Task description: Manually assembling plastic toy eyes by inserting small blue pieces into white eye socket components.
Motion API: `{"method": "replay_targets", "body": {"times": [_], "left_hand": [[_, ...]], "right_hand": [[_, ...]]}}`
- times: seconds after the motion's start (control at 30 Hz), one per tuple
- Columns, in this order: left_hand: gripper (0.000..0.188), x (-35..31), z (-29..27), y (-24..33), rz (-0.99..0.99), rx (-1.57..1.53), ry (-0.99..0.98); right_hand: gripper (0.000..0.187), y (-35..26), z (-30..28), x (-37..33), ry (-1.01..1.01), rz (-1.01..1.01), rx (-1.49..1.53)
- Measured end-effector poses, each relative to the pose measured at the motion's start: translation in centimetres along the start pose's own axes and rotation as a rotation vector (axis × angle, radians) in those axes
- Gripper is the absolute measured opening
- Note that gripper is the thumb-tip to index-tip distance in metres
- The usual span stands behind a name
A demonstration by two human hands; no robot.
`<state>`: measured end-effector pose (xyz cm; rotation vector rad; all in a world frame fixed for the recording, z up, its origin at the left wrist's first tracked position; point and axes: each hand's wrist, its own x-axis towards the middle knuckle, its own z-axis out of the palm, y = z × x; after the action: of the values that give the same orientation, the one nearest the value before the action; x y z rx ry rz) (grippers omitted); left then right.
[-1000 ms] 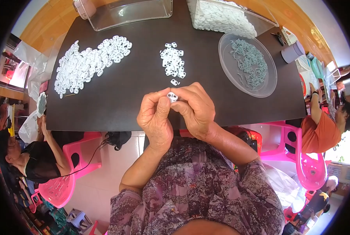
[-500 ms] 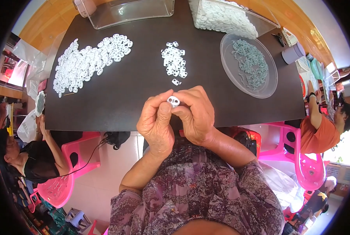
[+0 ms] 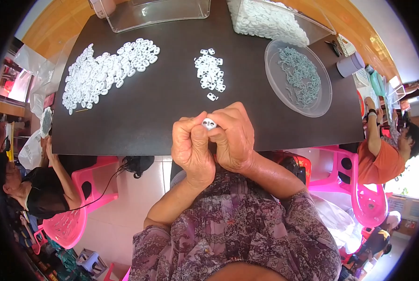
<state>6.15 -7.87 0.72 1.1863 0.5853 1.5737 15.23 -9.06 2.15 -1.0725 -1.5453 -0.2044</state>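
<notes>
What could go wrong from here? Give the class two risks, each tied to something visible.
First, the small, rounded white plastic-looking piece is pinched between the left hand and the right hand, so it might slip and drop. Second, the loose cluster of small white plastic-looking pieces lies just beyond both hands on the dark brown table with no container around it; a careless sweep could scatter it.

The small white piece (image 3: 209, 123) is rounded, with two dark openings split by a narrow strip. It is pinched between the left hand (image 3: 193, 147) and the right hand (image 3: 234, 138), openings toward the camera
</notes>
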Motion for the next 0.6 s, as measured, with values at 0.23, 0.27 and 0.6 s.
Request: {"method": "replay_targets", "body": {"times": [0.23,0.27,0.6], "left_hand": [[0.019,-0.1,-0.1,0.5,-0.009,0.081,-0.024],[0.019,0.0,-0.1,0.6,-0.001,0.121,-0.045],[0.021,5.2,-2.5,-0.6,0.125,0.801,-0.457]], "right_hand": [[0.015,-0.2,-0.1,-0.1,-0.017,0.035,0.016],[0.015,-0.1,-0.3,-0.1,-0.017,0.032,0.015],[0.011,5.3,-8.5,6.3,-0.023,0.226,-0.288]]}}
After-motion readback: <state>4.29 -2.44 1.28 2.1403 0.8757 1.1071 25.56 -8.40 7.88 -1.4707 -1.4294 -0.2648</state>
